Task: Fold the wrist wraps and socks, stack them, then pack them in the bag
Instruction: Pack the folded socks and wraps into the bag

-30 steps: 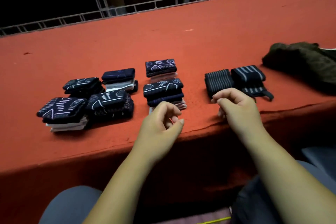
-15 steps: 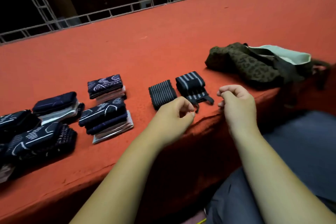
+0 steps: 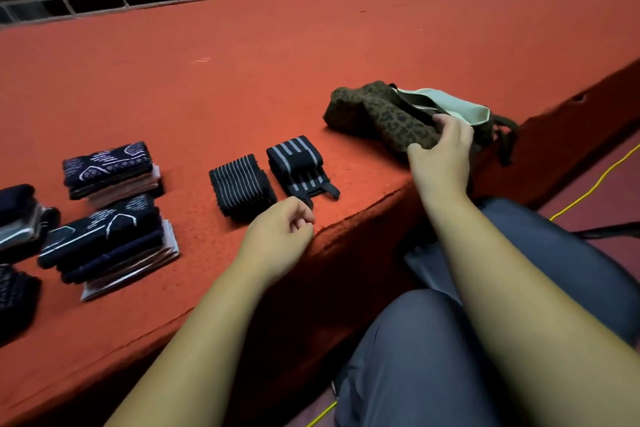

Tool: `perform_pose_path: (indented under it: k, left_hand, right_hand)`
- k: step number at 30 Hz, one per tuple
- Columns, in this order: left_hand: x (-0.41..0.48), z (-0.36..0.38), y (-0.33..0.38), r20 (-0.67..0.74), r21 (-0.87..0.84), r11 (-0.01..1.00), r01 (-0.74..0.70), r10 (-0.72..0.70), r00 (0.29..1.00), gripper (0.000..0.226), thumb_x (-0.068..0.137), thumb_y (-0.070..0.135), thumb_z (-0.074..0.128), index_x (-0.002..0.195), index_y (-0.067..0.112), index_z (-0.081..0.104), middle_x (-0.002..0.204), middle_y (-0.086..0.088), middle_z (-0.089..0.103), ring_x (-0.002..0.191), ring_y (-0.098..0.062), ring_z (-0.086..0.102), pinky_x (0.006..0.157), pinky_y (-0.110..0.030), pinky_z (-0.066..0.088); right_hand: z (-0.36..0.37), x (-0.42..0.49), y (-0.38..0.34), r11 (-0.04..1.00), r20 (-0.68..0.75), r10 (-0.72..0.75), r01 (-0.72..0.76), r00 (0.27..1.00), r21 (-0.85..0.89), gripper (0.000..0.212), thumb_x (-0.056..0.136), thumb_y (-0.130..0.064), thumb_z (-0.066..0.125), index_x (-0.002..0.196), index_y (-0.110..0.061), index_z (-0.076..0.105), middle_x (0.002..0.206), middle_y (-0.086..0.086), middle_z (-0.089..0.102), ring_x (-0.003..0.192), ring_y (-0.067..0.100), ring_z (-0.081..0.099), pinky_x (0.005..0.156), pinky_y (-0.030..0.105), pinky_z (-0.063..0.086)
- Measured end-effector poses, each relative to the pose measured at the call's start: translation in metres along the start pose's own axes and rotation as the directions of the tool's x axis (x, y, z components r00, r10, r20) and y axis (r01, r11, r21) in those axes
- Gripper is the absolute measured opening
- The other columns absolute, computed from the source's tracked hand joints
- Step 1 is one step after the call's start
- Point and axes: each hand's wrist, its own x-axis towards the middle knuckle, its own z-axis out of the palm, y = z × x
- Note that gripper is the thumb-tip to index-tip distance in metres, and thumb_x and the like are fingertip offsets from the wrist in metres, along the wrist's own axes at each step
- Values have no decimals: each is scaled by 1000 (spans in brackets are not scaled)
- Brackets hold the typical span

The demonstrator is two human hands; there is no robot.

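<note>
Atop the felt table, the right hand grips the leopard-print bag. The left hand curls loosely, empty, beside ribbed wrist wraps.

Red bench: sock stacks left, near front edge; two wraps mid-front; bag right, at edge.
</note>
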Motion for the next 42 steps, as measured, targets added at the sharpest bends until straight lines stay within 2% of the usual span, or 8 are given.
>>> perform_pose_path:
  k: [6,13,18,21,26,33,36,42]
  left_hand:
    - [-4,-4,2,27,-36,999,-4,5,1000,17,94,18,65,92,34,64,75,12,59,63,-3,49,65,-29,46]
    - [6,-18,29,217,98,993,71,-91,972,3,93,27,68,94,29,66,91,9,69,81,-9,64,76,-32,54]
    - [19,-27,64,344,217,975,39,-114,932,17,98,34,65,95,20,72,86,0,77,76,-18,72,71,-31,56]
    - [26,-22,80,335,123,990,72,-109,936,19,98,32,63,89,20,74,75,-1,77,66,-16,70,71,-35,60]
    - [48,-12,109,325,-122,989,85,-41,945,20,95,17,58,87,22,76,80,6,78,63,-9,70,65,-30,58]
    - [98,-9,147,159,-274,962,9,36,987,20,94,16,57,89,24,74,82,4,76,66,-13,71,59,-34,57]
    - [132,-8,156,72,-126,980,-153,162,984,23,91,12,57,97,27,72,89,8,75,84,-18,70,73,-32,55]
    - [188,12,173,314,343,829,-441,341,886,56,89,16,42,138,35,62,138,3,66,126,-28,57,103,-43,50]
  right_hand:
    - [3,47,1,955,321,233,-154,918,-254,90,83,-44,79,159,-17,39,144,7,64,135,28,59,112,38,46]
    - [3,43,3,870,547,134,167,826,-465,32,88,-35,73,119,-26,76,122,2,76,120,24,68,101,33,53]
    - [-13,63,-7,834,431,-11,246,902,-493,25,94,-36,59,106,-26,78,114,2,75,112,28,68,91,37,56]
    - [-19,82,-7,831,234,-31,155,972,-534,40,93,-29,64,133,-22,63,136,10,53,122,39,59,96,50,53]
    - [-21,109,5,772,337,272,5,902,-635,52,92,-30,66,137,-10,52,130,18,61,119,37,61,92,41,54]
    - [-21,94,-10,805,525,56,273,849,-526,36,85,-19,63,118,-30,73,110,5,74,110,33,67,79,33,47]
    - [-22,80,-13,765,684,-58,472,728,-438,42,86,-17,68,124,-33,74,116,1,76,110,28,68,79,31,48]
    - [-48,76,-36,805,901,235,446,365,-391,24,89,-36,79,106,-52,75,106,-9,74,92,23,76,76,39,66]
